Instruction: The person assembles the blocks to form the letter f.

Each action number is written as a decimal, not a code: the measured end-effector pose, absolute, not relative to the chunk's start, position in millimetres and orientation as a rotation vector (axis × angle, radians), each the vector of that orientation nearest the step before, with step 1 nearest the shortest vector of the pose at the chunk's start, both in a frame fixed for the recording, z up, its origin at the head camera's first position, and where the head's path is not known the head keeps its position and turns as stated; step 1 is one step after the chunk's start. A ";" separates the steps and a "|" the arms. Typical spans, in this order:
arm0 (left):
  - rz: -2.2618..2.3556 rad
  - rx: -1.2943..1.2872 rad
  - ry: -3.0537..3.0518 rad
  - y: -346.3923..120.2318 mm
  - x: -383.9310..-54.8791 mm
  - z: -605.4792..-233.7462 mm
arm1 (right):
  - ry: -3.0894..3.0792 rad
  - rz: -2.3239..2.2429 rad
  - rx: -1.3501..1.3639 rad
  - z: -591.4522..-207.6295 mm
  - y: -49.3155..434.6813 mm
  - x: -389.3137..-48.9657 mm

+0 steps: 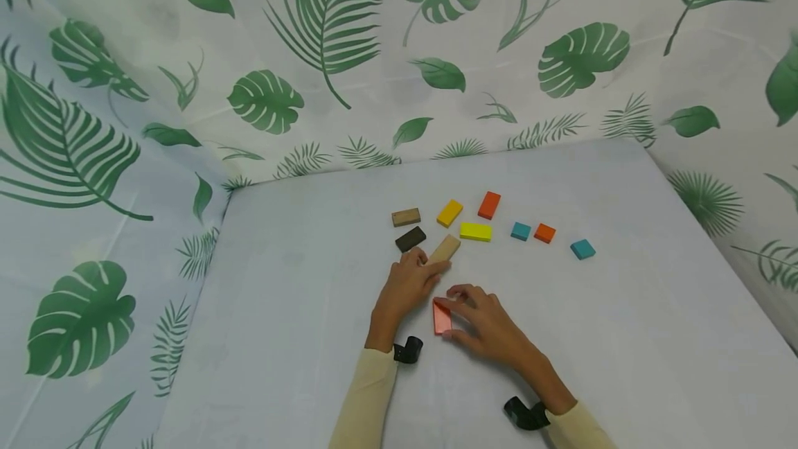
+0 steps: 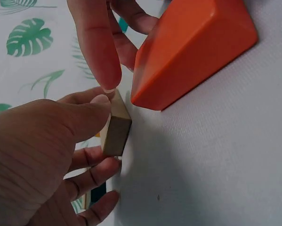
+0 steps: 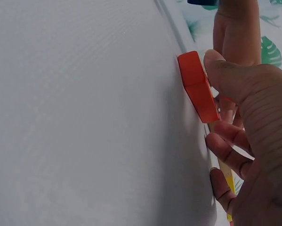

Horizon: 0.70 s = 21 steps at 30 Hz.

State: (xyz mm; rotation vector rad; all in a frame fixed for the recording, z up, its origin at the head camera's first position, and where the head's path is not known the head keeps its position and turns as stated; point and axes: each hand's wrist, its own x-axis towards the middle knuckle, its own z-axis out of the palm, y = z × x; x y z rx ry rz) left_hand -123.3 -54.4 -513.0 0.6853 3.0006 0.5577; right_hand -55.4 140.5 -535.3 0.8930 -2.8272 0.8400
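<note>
My left hand (image 1: 406,285) pinches a light wooden block (image 1: 445,249) that lies slanted on the white table. In the left wrist view, thumb and fingers grip this wooden block (image 2: 117,128) close to its near end. Closer to me, my right hand (image 1: 492,330) holds a red-orange block (image 1: 442,317) between thumb and fingers. The right wrist view has the thumb against one side of the red-orange block (image 3: 197,87), low over or on the tabletop; which of these I cannot tell. The two held blocks are apart.
Beyond the hands lie a brown block (image 1: 406,217), a dark block (image 1: 411,239), an amber block (image 1: 449,213), a yellow block (image 1: 476,231) and a red block (image 1: 489,205). Farther right are two blue blocks (image 1: 582,249) and a small orange block (image 1: 544,233). Leaf-patterned curtains (image 1: 368,40) border the table.
</note>
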 end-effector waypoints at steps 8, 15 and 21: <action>0.495 0.708 2.991 -48.4 -125.0 -513.4 | -2.841 0.820 0.898 -535.2 139.4 -50.1; 0.511 0.731 2.981 -48.6 -123.7 -513.1 | -2.863 0.795 0.863 -536.0 139.7 -50.7; 0.689 0.724 2.946 -52.0 -131.6 -518.1 | -2.827 0.772 0.877 -536.5 139.5 -51.7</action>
